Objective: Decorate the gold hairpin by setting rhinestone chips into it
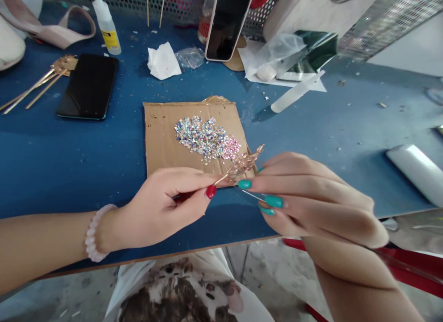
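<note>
My left hand, with a beaded bracelet at the wrist, pinches the thin stem of a gold-coloured hair stick. Its ornate, leaf-like head points up and to the right, over the lower right corner of a cardboard sheet. In my right hand, the fingers are closed on a thin pointed tool, its pale tip just below the ornament. Whether the tip touches it I cannot tell. On the cardboard lie a pile of shiny multicoloured rhinestones and a smaller pink cluster.
Left on the blue table are a black phone, more gold sticks and a glue bottle. Behind are crumpled tissue, an upright phone and plastic packets. A white object lies at right.
</note>
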